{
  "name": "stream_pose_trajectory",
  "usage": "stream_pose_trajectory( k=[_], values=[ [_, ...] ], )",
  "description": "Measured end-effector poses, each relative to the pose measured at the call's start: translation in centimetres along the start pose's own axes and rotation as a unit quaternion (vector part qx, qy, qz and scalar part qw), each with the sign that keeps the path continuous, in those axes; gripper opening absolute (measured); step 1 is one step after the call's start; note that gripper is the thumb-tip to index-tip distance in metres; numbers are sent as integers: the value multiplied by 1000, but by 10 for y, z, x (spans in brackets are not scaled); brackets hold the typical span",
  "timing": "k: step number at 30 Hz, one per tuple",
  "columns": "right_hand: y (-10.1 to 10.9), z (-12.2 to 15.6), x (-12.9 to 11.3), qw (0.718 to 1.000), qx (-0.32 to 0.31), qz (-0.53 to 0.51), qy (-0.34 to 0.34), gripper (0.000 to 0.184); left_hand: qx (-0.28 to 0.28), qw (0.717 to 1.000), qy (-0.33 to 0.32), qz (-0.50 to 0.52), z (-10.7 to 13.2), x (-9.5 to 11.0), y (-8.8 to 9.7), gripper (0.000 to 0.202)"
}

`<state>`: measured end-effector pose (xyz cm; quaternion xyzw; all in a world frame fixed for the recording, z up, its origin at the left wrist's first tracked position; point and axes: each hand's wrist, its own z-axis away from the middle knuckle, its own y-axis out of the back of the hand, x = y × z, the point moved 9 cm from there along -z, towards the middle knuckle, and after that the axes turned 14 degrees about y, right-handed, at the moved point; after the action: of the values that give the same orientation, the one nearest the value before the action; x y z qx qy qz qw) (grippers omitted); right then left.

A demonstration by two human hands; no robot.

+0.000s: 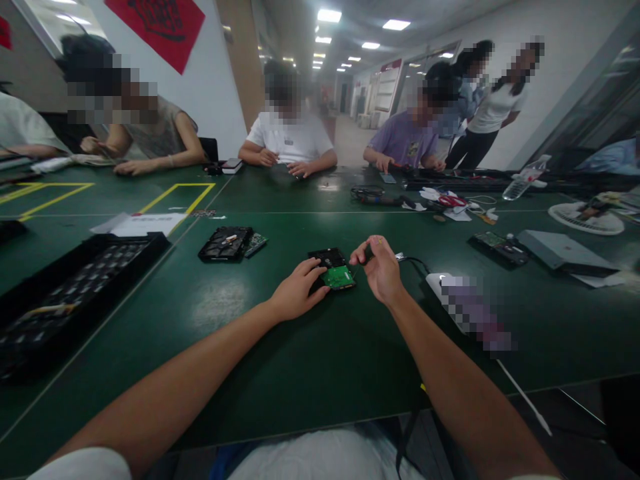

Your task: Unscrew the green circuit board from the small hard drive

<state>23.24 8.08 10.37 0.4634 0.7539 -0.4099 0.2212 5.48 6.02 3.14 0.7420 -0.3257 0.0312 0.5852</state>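
Note:
A hard drive (327, 259) lies on the green table in front of me, its green circuit board (341, 277) facing up. My left hand (299, 288) grips the drive along its left side, with fingers on its edge and over a corner of the board. In my right hand (381, 267) is a screwdriver (369, 253) with a dark handle, pinched between closed fingers. Its thin shaft points down toward the right edge of the board; whether the tip touches a screw is too small to tell.
Left of the drive lies an opened black drive (226, 243) beside a loose circuit board (256, 244). A long black tray (85, 287) takes up the left. To the right are a white cabled device (445, 293), another drive (499, 248) and a grey box (567, 252). People sit opposite.

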Motion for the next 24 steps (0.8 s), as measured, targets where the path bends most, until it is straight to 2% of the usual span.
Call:
stream_pose_trajectory(
  k=[8, 19, 24],
  values=[
    [-7, 1, -2, 999, -35, 23, -19, 34, 1, 1000, -1, 17, 1, 2, 4, 52],
    [-1, 2, 2, 1000, 1, 14, -14, 25, -6, 1000, 3, 13, 1, 3, 4, 52],
    [5, 2, 7, 1000, 10, 4, -25, 30, -10, 1000, 8, 7, 1, 3, 3, 54]
  ],
)
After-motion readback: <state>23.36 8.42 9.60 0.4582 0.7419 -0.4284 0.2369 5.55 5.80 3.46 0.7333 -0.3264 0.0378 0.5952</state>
